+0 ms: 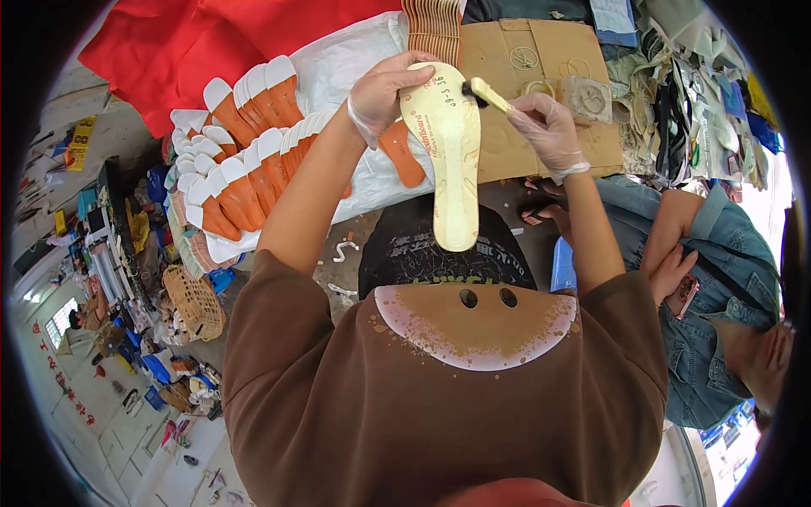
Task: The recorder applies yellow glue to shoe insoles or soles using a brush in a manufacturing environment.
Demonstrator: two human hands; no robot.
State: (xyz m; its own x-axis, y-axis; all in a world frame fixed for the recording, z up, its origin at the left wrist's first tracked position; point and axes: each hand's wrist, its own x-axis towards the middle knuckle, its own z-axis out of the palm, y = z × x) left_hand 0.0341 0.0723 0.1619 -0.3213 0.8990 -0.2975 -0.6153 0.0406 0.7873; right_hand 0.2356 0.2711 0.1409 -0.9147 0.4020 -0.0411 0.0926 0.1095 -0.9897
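My left hand (380,91), in a thin clear glove, grips the upper left edge of a pale yellow shoe insole board (456,177). The board is held up with its narrow end toward me, over my black apron. My right hand (547,131), gloved too, is closed round the pale handle of a small brush (492,95). Its dark bristles are at the board's upper right edge; whether they press on it I cannot tell. A single brown insole (401,155) lies below my left hand, partly hidden by the board.
Rows of brown insoles with white tips (245,190) overlap on white sheeting at the left. Cardboard (545,156) carries a cloudy square tub (585,100) and a tape roll (538,88). A banded tan stack (433,35) stands behind. A person in denim (718,221) is close on my right.
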